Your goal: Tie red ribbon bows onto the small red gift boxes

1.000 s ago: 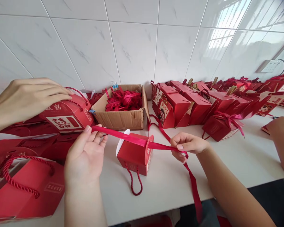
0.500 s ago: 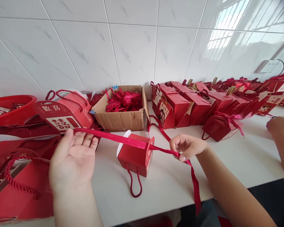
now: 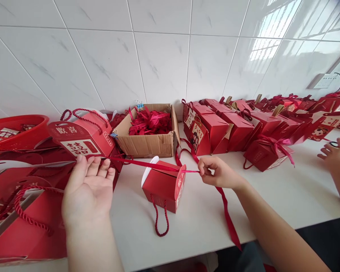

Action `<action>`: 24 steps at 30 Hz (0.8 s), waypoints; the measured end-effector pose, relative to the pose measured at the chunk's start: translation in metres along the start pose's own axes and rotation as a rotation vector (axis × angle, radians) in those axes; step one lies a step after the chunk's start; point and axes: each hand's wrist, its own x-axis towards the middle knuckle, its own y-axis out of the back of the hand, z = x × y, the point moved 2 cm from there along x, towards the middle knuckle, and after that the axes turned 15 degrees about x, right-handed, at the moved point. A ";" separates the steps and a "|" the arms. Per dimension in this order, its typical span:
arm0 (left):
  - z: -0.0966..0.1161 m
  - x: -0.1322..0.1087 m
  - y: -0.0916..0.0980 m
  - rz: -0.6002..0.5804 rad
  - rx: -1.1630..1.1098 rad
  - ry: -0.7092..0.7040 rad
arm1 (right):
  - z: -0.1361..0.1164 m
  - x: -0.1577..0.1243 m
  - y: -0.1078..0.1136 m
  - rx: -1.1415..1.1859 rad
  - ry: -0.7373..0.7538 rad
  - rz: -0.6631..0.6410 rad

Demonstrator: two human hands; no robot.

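Note:
My left hand (image 3: 90, 189) is palm up at the left, its thumb and forefinger pinching one end of a red ribbon (image 3: 155, 165). From there the ribbon runs taut across the top of a small red gift box (image 3: 158, 185). Right of the box, my right hand (image 3: 219, 172) pinches the same ribbon between curled fingers. A loose tail hangs below that hand over the table's front edge. The box stands on the white table with a twisted cord handle (image 3: 163, 230) drooping from its near side. One white inner flap shows at its left end.
Behind the box stands an open cardboard box (image 3: 144, 145) full of red ribbons. Finished-looking red boxes (image 3: 215, 128) line the right side; one with a bow (image 3: 268, 153) sits in front. Left are flat red cartons (image 3: 31, 223) and a red basket (image 3: 17, 130). Another person's hand (image 3: 338, 155) is far right.
My right hand has shifted slightly up and left. The ribbon has turned edge-on and lies lower, close against the box top. The other person's fingers have spread.

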 end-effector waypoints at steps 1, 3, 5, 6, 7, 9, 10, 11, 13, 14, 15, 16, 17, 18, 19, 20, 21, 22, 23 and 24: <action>0.000 0.001 0.001 -0.004 0.006 -0.010 | -0.003 -0.001 -0.003 -0.119 0.074 0.011; 0.000 0.003 0.004 -0.007 0.022 -0.025 | -0.009 -0.004 -0.010 -0.319 0.242 0.036; 0.001 0.004 0.005 0.013 0.021 -0.018 | -0.016 -0.008 -0.016 -0.462 0.413 0.071; 0.001 0.005 0.005 0.031 0.007 -0.005 | -0.019 -0.009 -0.018 -0.519 0.479 0.084; 0.001 0.005 0.004 0.051 -0.016 0.008 | -0.021 -0.011 -0.020 -0.565 0.527 0.087; 0.001 0.006 0.002 0.057 -0.079 0.014 | -0.023 -0.012 -0.024 -0.632 0.571 0.067; 0.001 0.006 0.000 0.051 -0.105 0.013 | -0.023 -0.012 -0.026 -0.653 0.580 0.053; 0.002 0.006 -0.001 0.052 -0.123 0.014 | -0.023 -0.012 -0.028 -0.668 0.583 0.039; 0.003 0.005 -0.002 0.076 -0.140 0.024 | -0.023 -0.011 -0.032 -0.686 0.577 0.012; 0.004 0.004 -0.002 0.094 -0.140 0.029 | -0.023 -0.010 -0.034 -0.687 0.571 -0.001; 0.006 0.004 -0.001 0.110 -0.137 0.023 | -0.023 -0.010 -0.036 -0.681 0.564 -0.013; 0.008 0.003 -0.001 0.106 -0.134 0.004 | -0.023 -0.010 -0.037 -0.661 0.553 -0.030; 0.010 0.002 -0.001 0.095 -0.131 -0.022 | -0.023 -0.011 -0.038 -0.623 0.542 -0.045; 0.012 0.002 -0.001 0.086 -0.133 -0.046 | -0.023 -0.011 -0.038 -0.564 0.540 -0.055; 0.015 0.002 -0.001 0.078 -0.138 -0.060 | -0.023 -0.011 -0.037 -0.488 0.546 -0.053; 0.016 0.001 0.000 0.066 -0.145 -0.061 | -0.023 -0.011 -0.035 -0.404 0.558 -0.029; 0.017 0.000 0.000 0.056 -0.149 -0.054 | -0.024 -0.011 -0.032 -0.325 0.567 0.022; 0.018 -0.001 0.000 0.036 -0.144 -0.043 | -0.026 -0.010 -0.029 -0.262 0.567 0.095; 0.018 -0.003 0.000 0.003 -0.130 -0.037 | -0.029 -0.007 -0.027 -0.215 0.557 0.179; 0.019 -0.007 -0.001 -0.047 -0.104 -0.038 | -0.033 -0.004 -0.025 -0.180 0.535 0.257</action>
